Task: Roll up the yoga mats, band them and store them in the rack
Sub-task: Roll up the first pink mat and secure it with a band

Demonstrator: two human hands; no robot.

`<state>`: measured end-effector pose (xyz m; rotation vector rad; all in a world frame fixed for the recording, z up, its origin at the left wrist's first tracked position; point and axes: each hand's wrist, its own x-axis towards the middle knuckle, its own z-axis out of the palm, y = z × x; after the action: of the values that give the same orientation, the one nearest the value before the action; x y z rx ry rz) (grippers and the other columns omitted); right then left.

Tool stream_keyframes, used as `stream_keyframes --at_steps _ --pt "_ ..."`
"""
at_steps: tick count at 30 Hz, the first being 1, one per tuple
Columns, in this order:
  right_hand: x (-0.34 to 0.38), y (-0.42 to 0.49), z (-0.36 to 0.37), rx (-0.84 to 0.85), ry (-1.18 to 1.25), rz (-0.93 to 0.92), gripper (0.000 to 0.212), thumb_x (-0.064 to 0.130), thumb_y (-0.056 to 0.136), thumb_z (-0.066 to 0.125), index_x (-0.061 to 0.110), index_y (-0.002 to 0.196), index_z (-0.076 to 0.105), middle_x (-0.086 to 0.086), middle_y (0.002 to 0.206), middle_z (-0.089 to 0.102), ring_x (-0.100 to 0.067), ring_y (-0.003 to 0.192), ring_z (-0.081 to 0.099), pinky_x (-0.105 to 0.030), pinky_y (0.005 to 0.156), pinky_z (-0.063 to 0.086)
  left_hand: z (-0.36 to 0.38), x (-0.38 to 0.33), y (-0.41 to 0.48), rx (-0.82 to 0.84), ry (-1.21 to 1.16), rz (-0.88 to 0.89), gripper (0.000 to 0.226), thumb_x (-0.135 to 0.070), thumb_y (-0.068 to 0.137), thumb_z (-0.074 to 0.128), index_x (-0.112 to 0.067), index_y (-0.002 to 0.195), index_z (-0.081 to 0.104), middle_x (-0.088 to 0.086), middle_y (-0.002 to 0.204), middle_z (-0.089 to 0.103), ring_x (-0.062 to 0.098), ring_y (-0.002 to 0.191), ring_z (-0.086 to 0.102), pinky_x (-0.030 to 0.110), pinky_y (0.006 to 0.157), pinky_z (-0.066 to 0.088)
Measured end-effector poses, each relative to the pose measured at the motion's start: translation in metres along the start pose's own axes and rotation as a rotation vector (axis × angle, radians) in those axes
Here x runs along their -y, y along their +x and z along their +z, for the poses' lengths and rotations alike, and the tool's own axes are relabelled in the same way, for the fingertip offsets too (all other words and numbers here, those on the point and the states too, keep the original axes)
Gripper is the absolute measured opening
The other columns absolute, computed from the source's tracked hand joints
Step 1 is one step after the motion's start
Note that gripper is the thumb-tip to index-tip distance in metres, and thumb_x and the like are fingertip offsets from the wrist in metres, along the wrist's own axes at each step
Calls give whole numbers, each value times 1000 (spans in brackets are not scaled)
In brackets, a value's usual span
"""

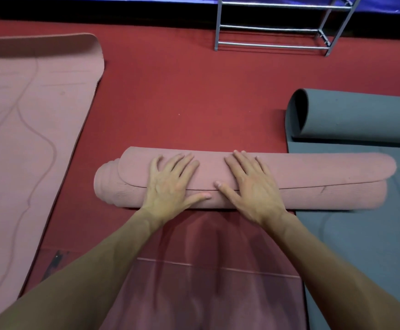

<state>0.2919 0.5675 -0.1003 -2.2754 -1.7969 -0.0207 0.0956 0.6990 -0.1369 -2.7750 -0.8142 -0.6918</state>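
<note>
A pink yoga mat (313, 179) lies fully rolled across the red floor in front of me, its loose end flap on top. My left hand (172, 182) and my right hand (249, 184) rest flat on the roll side by side, fingers spread, pressing down. The roll's right end overlaps a grey mat (356, 236). A metal rack (279, 27) with horizontal bars stands at the far side of the floor. No band is in view.
Another pink mat (27, 129) lies unrolled on the left, its far end curled up. The grey mat on the right is partly rolled, with its roll (360, 117) at the far end. A blue sheet (122, 1) runs along the back wall.
</note>
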Motion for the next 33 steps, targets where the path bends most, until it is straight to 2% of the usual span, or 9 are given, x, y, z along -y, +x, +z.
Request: stream_keyframes --at_steps 2,6,9,12,13,15,21,27,33 --pt "4 -4 1 9 -20 29 82 73 96 29 20 158 41 -8 165 38 -26 155 28 -45 128 18 -3 -4 -4 23 -27 -46 91 -83 86 48 -12 143 58 4 146 59 25 136 53 66 118 26" --pt "3 -17 -7 -41 -58 -22 88 80 87 44 18 149 50 -5 144 54 -29 132 47 -47 115 35 -10 -10 -13 8 -60 -8 102 -85 78 55 -8 144 56 8 131 60 30 120 52 61 112 38" --pt "0 -18 -14 -1 -32 -40 106 91 71 50 17 148 51 -6 134 51 -32 121 48 -53 111 39 -13 -12 -19 -7 -62 77 105 -83 73 65 -7 144 55 13 126 55 36 117 50 63 111 38" --pt "3 -17 -20 213 -77 -27 129 94 62 53 19 163 25 -15 167 22 -38 154 20 -57 128 11 -16 -13 -18 106 -65 61 106 -83 71 62 -9 145 50 16 148 47 40 145 40 71 117 26" --pt "5 -17 -21 282 -125 -30 132 91 64 57 20 166 11 -12 172 8 -34 159 6 -56 129 0 -17 -13 -17 163 -26 69 109 -84 69 60 -9 147 48 16 156 43 37 151 34 72 118 24" --pt "8 -17 -25 333 -197 -39 128 80 73 67 22 165 -2 -7 174 1 -29 160 -2 -54 129 -4 -21 -13 -14 260 32 72 117 -85 63 65 -10 150 46 14 161 41 31 152 34 71 119 23" --pt "15 -22 -31 303 -221 -37 120 72 78 71 25 165 2 -4 172 9 -28 159 6 -51 128 4 -22 -13 -17 278 50 59 125 -88 58 71 -12 154 43 11 152 51 29 142 44 67 116 31" --pt "14 -25 -34 317 -206 -52 116 73 83 66 25 166 1 -4 173 10 -28 160 6 -52 129 5 -26 -16 -23 210 49 91 114 -78 70 72 -11 155 37 12 154 49 31 142 44 69 116 31" --pt "18 -28 -29 175 -218 -48 108 57 66 89 20 155 41 -7 155 48 -32 143 43 -56 119 32 -26 -20 -25 100 11 71 105 -65 65 85 -11 148 50 13 147 57 34 135 53 66 110 40"
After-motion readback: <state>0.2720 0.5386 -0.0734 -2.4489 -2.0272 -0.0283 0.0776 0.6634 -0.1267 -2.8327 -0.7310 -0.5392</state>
